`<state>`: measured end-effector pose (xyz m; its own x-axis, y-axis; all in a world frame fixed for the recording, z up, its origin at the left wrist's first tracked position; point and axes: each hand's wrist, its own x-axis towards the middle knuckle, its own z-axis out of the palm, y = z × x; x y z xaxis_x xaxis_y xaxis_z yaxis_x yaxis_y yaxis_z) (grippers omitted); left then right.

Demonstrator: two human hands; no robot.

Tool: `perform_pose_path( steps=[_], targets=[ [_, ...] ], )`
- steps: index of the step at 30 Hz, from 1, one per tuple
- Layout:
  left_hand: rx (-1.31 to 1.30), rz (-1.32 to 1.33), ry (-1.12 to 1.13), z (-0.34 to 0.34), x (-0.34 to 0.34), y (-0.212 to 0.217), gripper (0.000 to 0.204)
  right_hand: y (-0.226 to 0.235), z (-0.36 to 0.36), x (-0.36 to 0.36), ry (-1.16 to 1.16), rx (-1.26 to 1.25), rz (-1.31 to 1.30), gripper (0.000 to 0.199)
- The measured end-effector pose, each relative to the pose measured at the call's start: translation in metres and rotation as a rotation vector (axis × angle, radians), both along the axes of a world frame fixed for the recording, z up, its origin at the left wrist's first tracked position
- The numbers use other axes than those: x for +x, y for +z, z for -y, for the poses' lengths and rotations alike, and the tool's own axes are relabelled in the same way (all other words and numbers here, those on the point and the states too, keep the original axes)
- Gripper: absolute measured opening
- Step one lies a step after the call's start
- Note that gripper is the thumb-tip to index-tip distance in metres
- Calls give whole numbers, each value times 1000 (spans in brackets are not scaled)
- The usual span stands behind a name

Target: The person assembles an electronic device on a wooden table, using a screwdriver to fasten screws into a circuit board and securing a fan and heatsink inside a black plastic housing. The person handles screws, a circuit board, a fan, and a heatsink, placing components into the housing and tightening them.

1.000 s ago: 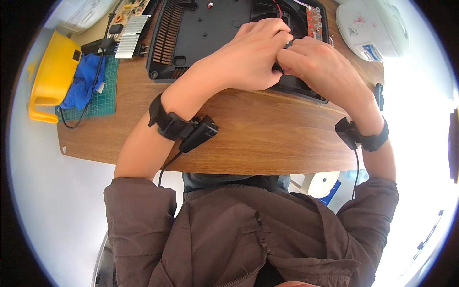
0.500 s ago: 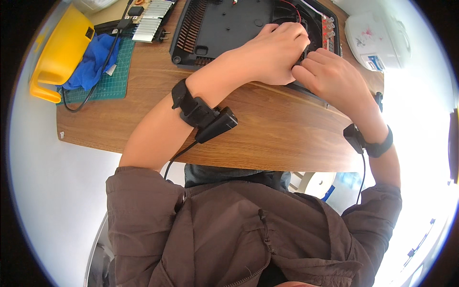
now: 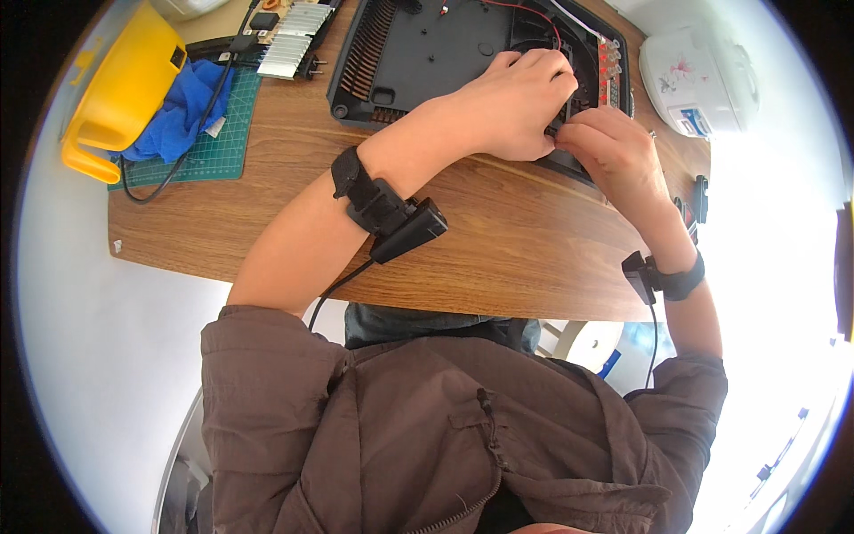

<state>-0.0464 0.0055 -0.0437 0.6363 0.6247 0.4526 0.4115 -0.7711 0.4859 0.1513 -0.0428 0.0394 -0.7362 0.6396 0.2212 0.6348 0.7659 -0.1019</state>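
An open black plastic housing (image 3: 427, 67) with slotted vents lies at the far middle of the table. My left hand (image 3: 525, 105) reaches over its right part with fingers bent down, and the fingertips are mostly hidden. My right hand (image 3: 614, 151) is closed at the housing's near right corner, thumb and fingers pinched together close to the left hand's thumb side. Whatever sits between the fingers of either hand is hidden. Beyond the hands, a red circuit board strip (image 3: 608, 71) runs along the housing's right side, and a thin red wire (image 3: 541, 12) crosses inside it.
At the left, a yellow plastic container (image 3: 120, 89) and a blue cloth (image 3: 182, 107) rest by a green cutting mat (image 3: 233, 133). A silver finned heat sink (image 3: 294, 40) lies left of the housing. A white rounded appliance (image 3: 689, 80) stands at the right.
My right hand has turned at the wrist, its forearm swinging left, with the fingers more pinched. The left hand stays almost in place. The whole view has shifted slightly.
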Motion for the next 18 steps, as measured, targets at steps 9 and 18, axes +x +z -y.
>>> perform_pose_path(
  steps=[9,18],
  targets=[
    [15,21,-21,1,-2,3,71,-13,10,7,-278,-77,-450,18],
    [119,-27,6,2,-5,-1,67,93,96,-28,420,-724,-778,45]
  ],
)
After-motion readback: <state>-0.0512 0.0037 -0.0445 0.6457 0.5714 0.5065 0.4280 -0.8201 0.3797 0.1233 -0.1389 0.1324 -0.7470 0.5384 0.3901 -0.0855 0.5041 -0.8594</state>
